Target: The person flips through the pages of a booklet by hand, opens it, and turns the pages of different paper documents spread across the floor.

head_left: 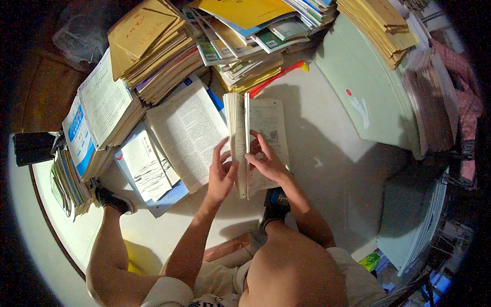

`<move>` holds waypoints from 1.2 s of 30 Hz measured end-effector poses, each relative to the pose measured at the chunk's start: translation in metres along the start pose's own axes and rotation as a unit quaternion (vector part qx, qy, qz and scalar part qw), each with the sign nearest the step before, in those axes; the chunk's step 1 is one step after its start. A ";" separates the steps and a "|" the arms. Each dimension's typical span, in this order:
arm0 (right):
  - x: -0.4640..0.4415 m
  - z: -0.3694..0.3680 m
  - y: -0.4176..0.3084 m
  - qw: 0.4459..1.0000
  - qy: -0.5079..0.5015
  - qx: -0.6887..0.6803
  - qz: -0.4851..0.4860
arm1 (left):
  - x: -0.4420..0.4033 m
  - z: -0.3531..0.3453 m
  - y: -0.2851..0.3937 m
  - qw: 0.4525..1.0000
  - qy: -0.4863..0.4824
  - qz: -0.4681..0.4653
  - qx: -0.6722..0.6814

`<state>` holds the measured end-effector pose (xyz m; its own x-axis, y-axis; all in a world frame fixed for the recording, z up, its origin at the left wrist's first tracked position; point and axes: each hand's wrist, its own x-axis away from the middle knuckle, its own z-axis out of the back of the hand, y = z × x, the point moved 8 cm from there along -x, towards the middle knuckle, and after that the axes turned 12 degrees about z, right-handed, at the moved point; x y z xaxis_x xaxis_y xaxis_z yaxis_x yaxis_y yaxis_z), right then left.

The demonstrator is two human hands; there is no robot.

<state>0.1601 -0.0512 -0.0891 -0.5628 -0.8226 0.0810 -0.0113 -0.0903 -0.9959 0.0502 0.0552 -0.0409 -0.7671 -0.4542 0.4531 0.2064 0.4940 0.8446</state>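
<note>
An open book (268,123) with printed pages stands in front of me, a thick block of its pages held upright on edge. My left hand (223,171) is at the left side of that block, fingers curved against it. From the right, my right hand (267,159) grips the upright pages, its thumb at their edge and its fingers bent behind. Just left of it lies another open printed book (186,130). Beneath that rests a white booklet (147,166) with dark ink-like drawings.
Stacks of brown envelopes (143,36) and workbooks (240,46) stand at the back. On the left are a pile of printed papers (105,97) and more books (71,184). A pale green panel (368,97) and a dark-sided box (409,204) are at right.
</note>
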 end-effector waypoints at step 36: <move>-0.003 0.005 -0.025 0.990 0.084 0.088 0.073 | -0.002 -0.003 -0.013 0.984 -0.005 0.025 -0.178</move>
<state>0.1660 -0.0494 -0.0645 -0.6771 -0.7310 -0.0850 0.2152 -0.0862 -0.9728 0.0511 0.0473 -0.0513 -0.7570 -0.4273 0.4944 0.4418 0.2228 0.8690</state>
